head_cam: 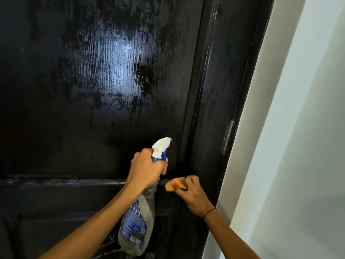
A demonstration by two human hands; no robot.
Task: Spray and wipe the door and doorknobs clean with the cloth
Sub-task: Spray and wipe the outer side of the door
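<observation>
Left hand (144, 170) curled round the neck of the bottle (139, 219), nozzle up and aimed at the door (89, 75), body hanging below the fist. Just right of it, right hand (192, 193) bunched round the cloth (175, 185), orange folds poking out past the thumb, close to the door. Above both hands, wet, streaked panel. Further right, hinge (226, 136) and wall (298, 146).

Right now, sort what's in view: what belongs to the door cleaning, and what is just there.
Belongs to the job:
door, wet with spray
spray bottle, held by the left hand
orange cloth, gripped by the right hand

Just there:
door frame
hinge
white wall
wristband
</observation>
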